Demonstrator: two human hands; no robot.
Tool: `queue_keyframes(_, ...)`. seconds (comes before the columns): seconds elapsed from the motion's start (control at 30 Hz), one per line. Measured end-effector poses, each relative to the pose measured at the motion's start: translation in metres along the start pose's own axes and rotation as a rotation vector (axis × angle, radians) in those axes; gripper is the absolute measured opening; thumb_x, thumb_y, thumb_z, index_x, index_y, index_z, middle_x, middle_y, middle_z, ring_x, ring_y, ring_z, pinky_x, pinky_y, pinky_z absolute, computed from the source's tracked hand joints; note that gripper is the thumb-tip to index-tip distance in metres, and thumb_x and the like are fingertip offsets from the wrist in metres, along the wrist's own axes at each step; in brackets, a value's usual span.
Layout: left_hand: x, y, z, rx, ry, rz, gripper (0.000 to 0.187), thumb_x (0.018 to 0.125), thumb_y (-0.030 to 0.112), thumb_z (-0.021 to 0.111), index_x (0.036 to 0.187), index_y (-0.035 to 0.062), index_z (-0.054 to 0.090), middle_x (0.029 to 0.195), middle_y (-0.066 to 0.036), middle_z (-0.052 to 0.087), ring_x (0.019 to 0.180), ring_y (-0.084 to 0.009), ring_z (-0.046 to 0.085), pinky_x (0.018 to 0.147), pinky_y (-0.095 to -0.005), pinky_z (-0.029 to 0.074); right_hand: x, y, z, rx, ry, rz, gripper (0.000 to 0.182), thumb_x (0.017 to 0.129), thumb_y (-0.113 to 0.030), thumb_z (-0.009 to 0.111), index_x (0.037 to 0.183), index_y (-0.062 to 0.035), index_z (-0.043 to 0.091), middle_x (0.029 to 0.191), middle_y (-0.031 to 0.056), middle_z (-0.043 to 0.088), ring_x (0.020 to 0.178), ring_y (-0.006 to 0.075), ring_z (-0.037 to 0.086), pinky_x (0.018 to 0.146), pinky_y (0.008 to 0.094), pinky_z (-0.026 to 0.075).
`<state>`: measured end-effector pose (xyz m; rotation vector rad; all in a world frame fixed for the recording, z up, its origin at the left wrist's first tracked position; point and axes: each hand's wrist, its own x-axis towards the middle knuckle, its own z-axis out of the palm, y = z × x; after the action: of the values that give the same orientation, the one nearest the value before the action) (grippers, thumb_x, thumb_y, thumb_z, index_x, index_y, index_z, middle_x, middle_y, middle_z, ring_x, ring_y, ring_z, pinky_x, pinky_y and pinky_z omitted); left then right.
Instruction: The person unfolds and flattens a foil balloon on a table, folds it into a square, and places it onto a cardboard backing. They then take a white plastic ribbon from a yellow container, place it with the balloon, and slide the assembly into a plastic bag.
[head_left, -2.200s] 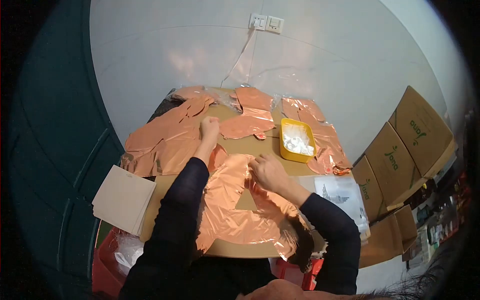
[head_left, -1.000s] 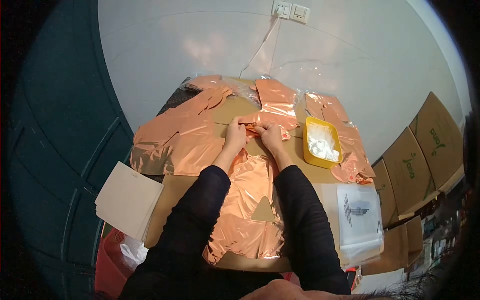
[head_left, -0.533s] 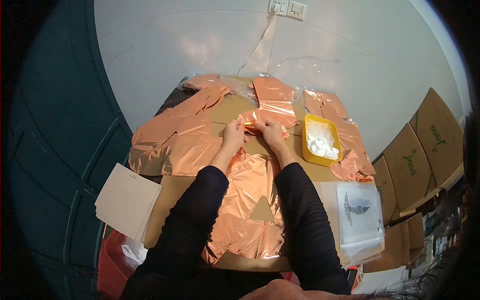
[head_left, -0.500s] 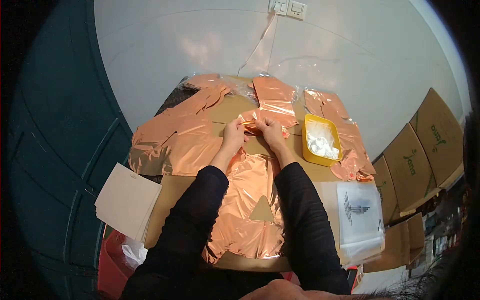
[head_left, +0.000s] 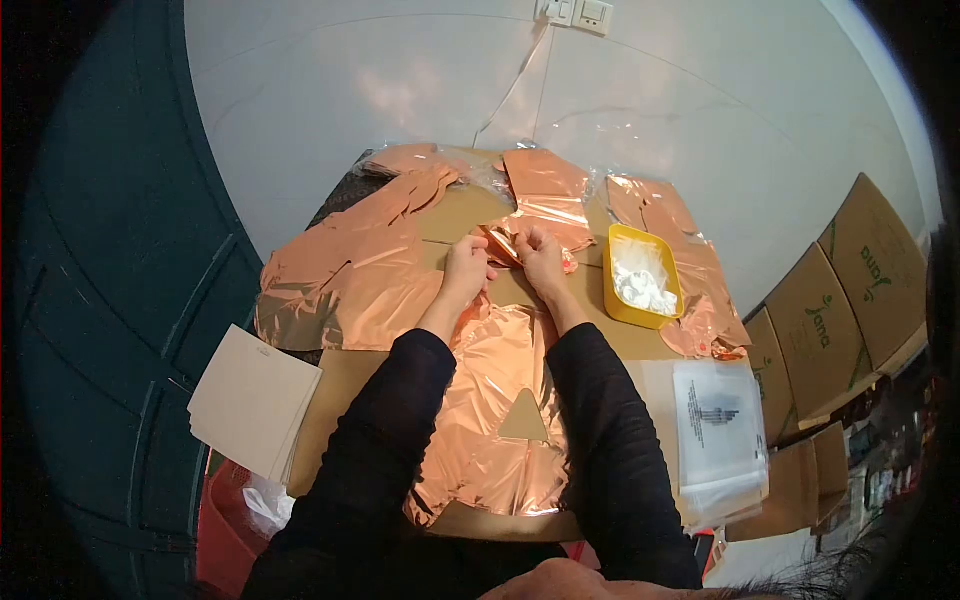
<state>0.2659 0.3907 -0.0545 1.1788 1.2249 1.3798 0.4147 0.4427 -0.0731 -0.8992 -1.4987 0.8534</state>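
Note:
A flat, shiny copper-coloured foil balloon (head_left: 490, 375) lies lengthwise in front of me, with a triangular opening near its lower end. Its far end runs up between my wrists. There my left hand (head_left: 467, 272) has its fingers closed on crumpled copper foil. Pinching the same bunched foil from the other side is my right hand (head_left: 541, 262). Just beyond the hands lies another copper foil balloon (head_left: 545, 190), and the fingers partly hide where the foils meet. A pile of similar balloons (head_left: 350, 270) spreads out to the left, and more foil (head_left: 675, 235) lies at the right.
A yellow container (head_left: 643, 319) holding white items stands right of my hands. Clear printed bags (head_left: 718, 420) lie at the right edge, beige cards (head_left: 255, 400) at the left. Open cardboard boxes (head_left: 825, 320) stand to the right; a red bin (head_left: 225, 530) sits below left.
My right hand has turned slightly, and the foil between the hands now stands up more as a folded flap. The other things stay in place.

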Motion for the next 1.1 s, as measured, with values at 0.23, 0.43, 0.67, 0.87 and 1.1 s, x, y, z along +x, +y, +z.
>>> queue_keyframes(0.23, -0.003, 0.003, 0.002, 0.0, 0.007, -0.022, 0.034, 0.098, 0.009, 0.041, 0.126, -0.0062, 0.051, 0.072, -0.013, 0.064, 0.043, -0.0118, 0.049, 0.041, -0.0247, 0.041, 0.002, 0.009, 0.0, 0.002, 0.087, 0.034, 0.015, 0.086, 0.002, 0.059, 0.1, -0.002, 0.053, 0.077, 0.0001, 0.052, 0.071, 0.0076, 0.049, 0.063, 0.0237, 0.042)
queue_keyframes(0.43, -0.002, 0.002, -0.001, 0.004, -0.033, -0.048, 0.036, 0.098, 0.007, 0.04, 0.13, -0.0061, 0.048, 0.072, -0.012, 0.063, 0.044, -0.0115, 0.05, 0.04, -0.0245, 0.041, -0.003, -0.003, 0.0, -0.006, 0.051, -0.027, 0.022, 0.083, 0.003, 0.063, 0.103, -0.0021, 0.054, 0.079, -0.0016, 0.051, 0.072, 0.0079, 0.049, 0.064, 0.023, 0.043)
queue_keyframes(0.67, -0.003, 0.004, 0.002, -0.048, -0.002, 0.045, 0.04, 0.093, 0.0, 0.042, 0.133, -0.0005, 0.043, 0.081, -0.008, 0.054, 0.049, -0.0117, 0.053, 0.035, -0.0259, 0.04, -0.009, -0.022, 0.002, -0.019, -0.013, 0.135, 0.014, 0.085, 0.0, 0.067, 0.081, -0.0056, 0.054, 0.072, -0.0047, 0.052, 0.065, 0.0051, 0.047, 0.059, 0.0209, 0.041)
queue_keyframes(0.87, -0.001, 0.001, 0.002, 0.001, 0.012, 0.024, 0.031, 0.093, 0.002, 0.044, 0.124, 0.0002, 0.046, 0.082, -0.008, 0.053, 0.05, -0.012, 0.054, 0.035, -0.0254, 0.041, -0.008, -0.018, 0.0, 0.022, -0.022, 0.15, 0.017, 0.086, -0.002, 0.068, 0.075, -0.0067, 0.056, 0.071, -0.0044, 0.054, 0.064, 0.0048, 0.048, 0.057, 0.0214, 0.041)
queue_keyframes(1.1, 0.0, -0.002, 0.002, 0.072, -0.046, 0.006, 0.026, 0.093, 0.005, 0.047, 0.115, -0.0025, 0.057, 0.076, -0.009, 0.06, 0.052, -0.0127, 0.054, 0.039, -0.0267, 0.041, -0.006, -0.011, 0.001, 0.111, -0.042, 0.139, 0.022, 0.086, -0.007, 0.068, 0.069, -0.0067, 0.054, 0.066, -0.0053, 0.05, 0.062, 0.0046, 0.044, 0.053, 0.0232, 0.038)
